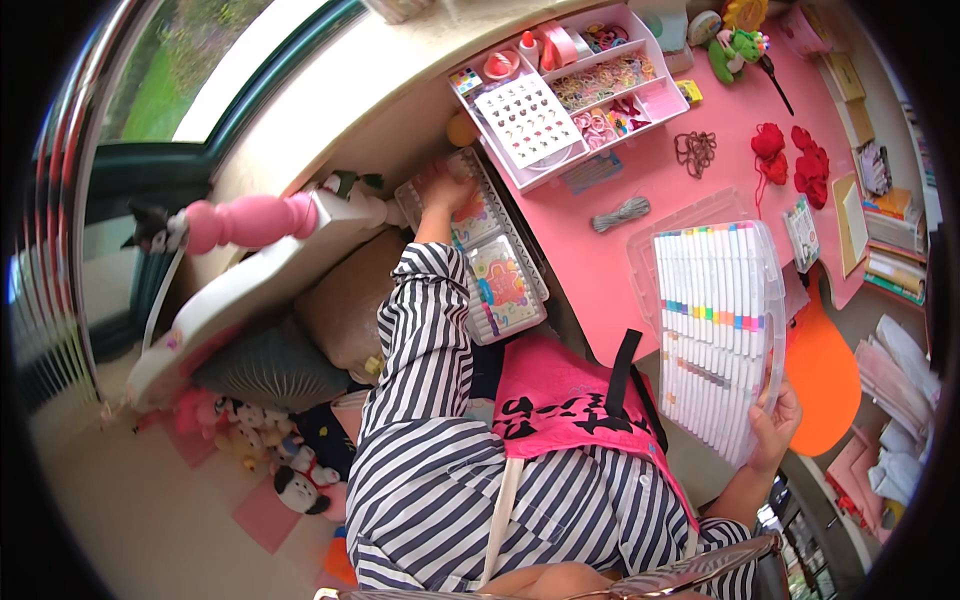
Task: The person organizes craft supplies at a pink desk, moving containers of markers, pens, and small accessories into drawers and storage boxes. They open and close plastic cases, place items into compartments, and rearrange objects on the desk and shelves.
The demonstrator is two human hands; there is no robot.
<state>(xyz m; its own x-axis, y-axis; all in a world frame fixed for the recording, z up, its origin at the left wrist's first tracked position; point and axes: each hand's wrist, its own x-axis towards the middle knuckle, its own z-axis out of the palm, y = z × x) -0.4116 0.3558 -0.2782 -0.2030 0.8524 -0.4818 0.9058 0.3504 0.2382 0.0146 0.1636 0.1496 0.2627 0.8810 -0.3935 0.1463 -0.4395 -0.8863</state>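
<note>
My right hand (775,425) grips the lower right edge of a clear case of white markers (710,330), with a band of coloured rings across its middle. The case is tilted over the desk's near edge. My left arm stretches to the gap between the desk and the white headboard. There my left hand (445,190) closes on a clear marker case (482,220) with a printed cover; its fingertips are partly hidden. Just nearer lies a second marker case (505,285) with a flowery cover. An open clear plastic lid (640,250) lies on the desk behind the held case.
On the pink desk (590,290) stand a white craft organizer (545,180), a grey yarn bundle (620,213), brown cord (695,152) and red yarn (768,150). A pink bedpost (250,222) and a dark cushion (270,365) are at left. An orange chair back (825,370) is at right.
</note>
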